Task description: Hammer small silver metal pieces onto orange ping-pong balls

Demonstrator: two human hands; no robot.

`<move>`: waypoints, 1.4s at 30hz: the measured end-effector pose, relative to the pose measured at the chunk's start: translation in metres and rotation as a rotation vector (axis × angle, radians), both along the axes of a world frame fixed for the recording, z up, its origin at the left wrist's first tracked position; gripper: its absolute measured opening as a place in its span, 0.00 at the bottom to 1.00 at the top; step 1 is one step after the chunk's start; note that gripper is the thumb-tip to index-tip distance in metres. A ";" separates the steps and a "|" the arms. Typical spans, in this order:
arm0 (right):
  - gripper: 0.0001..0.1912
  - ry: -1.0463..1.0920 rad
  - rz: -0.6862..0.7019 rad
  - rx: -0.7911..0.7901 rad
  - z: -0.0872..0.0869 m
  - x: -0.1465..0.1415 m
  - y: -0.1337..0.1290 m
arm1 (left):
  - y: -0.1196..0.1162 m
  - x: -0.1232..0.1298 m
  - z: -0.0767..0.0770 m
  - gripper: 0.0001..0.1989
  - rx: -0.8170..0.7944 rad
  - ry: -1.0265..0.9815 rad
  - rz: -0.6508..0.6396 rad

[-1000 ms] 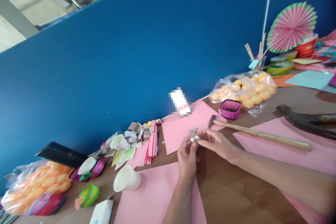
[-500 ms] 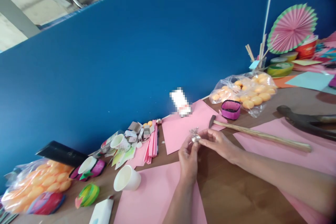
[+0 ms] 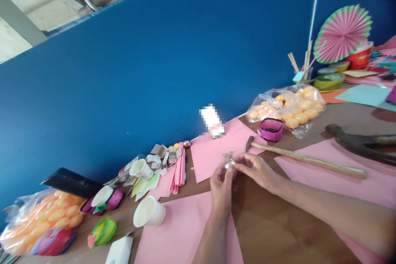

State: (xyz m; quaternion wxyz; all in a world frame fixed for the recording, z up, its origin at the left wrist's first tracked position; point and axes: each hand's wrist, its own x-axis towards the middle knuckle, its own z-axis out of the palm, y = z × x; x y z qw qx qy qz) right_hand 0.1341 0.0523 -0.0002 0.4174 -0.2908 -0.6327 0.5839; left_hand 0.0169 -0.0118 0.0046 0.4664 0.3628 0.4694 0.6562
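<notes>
A small ball wrapped in silver foil [image 3: 229, 164], with a crinkled tuft on top, is pinched between the thumb and fingers of my left hand [image 3: 222, 181]. My right hand [image 3: 252, 168] is closed, its thumb and fingertips together at the right side of the foil ball. Both hands are above the brown table [image 3: 272, 222]. Pink sheets lie around them, one [image 3: 176, 225] to the left and another [image 3: 207, 156] behind. A white paper cup [image 3: 149, 211] lies tilted on the left sheet.
A hammer [image 3: 306, 159] lies to the right, near a purple container [image 3: 271, 129] and a bag of orange balls [image 3: 291, 107]. Another such bag [image 3: 46, 216] is at far left. Small boxes [image 3: 161, 154] and folded pink strips [image 3: 177, 169] lie by the blue wall [image 3: 123, 90].
The fingertips of my right hand have shifted slightly on the foil ball. The whole view has moved very little.
</notes>
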 end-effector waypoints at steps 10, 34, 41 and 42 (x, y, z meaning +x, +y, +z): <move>0.10 -0.053 0.009 0.110 0.003 0.001 -0.006 | 0.001 0.000 0.000 0.18 0.032 0.025 0.022; 0.10 -0.083 -0.030 0.159 0.005 0.001 -0.005 | -0.002 0.001 0.003 0.19 -0.019 -0.027 -0.008; 0.06 -0.695 -0.269 0.733 0.027 0.021 0.009 | 0.003 -0.005 -0.003 0.13 -0.034 -0.263 0.111; 0.06 -0.858 -0.322 0.824 0.030 0.026 0.013 | 0.004 -0.006 -0.003 0.12 -0.034 -0.307 0.139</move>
